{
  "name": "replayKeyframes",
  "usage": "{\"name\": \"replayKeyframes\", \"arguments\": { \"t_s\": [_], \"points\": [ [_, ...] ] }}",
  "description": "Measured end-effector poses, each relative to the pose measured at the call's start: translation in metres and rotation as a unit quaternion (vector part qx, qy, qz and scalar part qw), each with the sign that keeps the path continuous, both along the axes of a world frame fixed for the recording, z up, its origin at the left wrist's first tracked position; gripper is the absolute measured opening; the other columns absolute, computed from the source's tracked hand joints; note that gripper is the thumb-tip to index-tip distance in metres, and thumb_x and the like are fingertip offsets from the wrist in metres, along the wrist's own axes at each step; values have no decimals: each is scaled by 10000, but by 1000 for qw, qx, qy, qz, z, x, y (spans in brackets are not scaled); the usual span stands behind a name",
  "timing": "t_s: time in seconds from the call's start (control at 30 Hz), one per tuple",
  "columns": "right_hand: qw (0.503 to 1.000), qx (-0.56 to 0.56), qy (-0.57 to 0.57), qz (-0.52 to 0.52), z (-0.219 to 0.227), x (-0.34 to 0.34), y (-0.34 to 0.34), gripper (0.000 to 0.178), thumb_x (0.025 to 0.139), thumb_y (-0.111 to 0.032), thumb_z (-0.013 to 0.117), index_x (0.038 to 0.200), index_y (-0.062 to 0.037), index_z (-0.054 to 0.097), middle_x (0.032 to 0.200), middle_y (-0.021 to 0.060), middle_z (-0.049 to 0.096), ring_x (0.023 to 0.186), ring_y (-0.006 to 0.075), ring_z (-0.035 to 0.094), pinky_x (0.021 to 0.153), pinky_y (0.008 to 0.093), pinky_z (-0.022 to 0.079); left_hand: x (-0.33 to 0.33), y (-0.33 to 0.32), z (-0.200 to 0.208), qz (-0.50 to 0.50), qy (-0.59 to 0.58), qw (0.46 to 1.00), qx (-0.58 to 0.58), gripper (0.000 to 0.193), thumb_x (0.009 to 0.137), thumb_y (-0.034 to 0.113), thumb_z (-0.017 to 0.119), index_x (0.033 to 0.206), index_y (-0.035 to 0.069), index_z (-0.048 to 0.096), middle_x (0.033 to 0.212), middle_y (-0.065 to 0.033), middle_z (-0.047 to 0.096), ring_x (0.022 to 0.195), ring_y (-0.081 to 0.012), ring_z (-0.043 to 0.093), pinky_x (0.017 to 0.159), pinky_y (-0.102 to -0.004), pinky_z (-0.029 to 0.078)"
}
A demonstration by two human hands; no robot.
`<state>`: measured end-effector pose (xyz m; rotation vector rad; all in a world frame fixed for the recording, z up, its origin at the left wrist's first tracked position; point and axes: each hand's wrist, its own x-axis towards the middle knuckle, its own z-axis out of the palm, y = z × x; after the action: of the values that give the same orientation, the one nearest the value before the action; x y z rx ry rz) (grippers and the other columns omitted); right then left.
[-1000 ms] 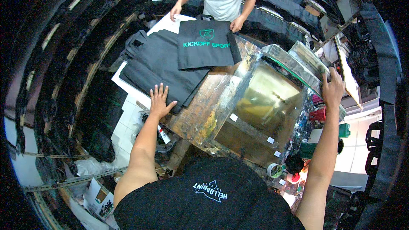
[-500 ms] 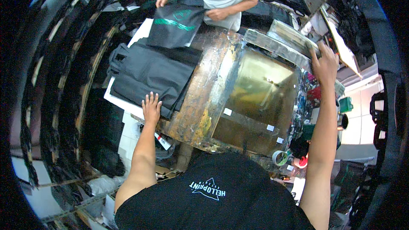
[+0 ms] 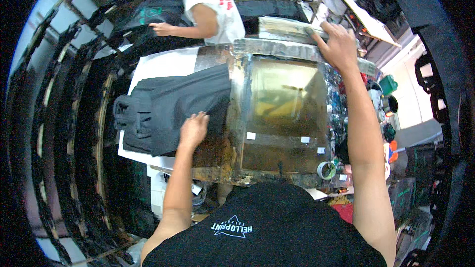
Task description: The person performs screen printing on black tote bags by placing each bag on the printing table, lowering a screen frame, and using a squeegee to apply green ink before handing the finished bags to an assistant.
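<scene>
A stack of black fabric bags with looped handles lies on a white board at the left. My left hand is over its right part, fingers bent together on the top bag; the fingertips are small in view. Right of the stack is a printing screen with a yellowish see-through mesh in an ink-crusted frame. Along the frame's far side rests a wide, pale, ink-stained squeegee. My right hand grips its right end, thumb on the near side.
Across the table a person in a white shirt handles a black bag with green print. A tape roll sits at the screen's near right corner. A green container stands at the right. Dark racks with layered black bags fill the left.
My left hand has moved right and its fingers have drawn together. The top bag's right end has shifted. The other person has turned left, taking the printed bag off the stack.
</scene>
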<state>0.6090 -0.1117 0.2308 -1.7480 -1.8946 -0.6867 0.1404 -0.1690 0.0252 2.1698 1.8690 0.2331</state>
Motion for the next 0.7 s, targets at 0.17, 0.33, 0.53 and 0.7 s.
{"name": "replayKeyframes", "arguments": {
  "t_s": [0.17,0.33,0.53,0.7],
  "points": [
    [1000,3,-15,-3,-2,3,11,562,956,-631,547,1065,-97,688,981,181,728,1019,373,681,892,535,454,166,5,-68,-80,-62,994,-35,496,1071,424,428,1287,48,666,1195,-222,712,1027,-404,704,877,-527,560],
    [999,-19,-26,-13,-1,6,5,544,950,-584,589,1152,-96,721,1055,162,727,1064,327,673,867,495,455,252,-51,-129,-206,-31,978,-12,865,984,731,381,1590,114,393,1642,-261,306,1532,-458,244,1181,-724,139],
    [999,-16,26,25,13,2,2,601,953,-649,535,979,-72,703,920,197,714,953,364,684,858,520,465,214,-79,-144,-318,55,947,2,1056,827,882,479,1643,239,294,1719,-228,81,1551,-533,70,1148,-791,16],
    [995,-46,81,44,31,1,14,730,972,-706,465,830,-20,672,853,218,694,895,381,673,905,530,466,236,-8,-143,-368,52,928,19,1047,815,889,480,1630,248,334,1723,-193,114,1569,-482,65,1175,-758,-3]
  ]
}}
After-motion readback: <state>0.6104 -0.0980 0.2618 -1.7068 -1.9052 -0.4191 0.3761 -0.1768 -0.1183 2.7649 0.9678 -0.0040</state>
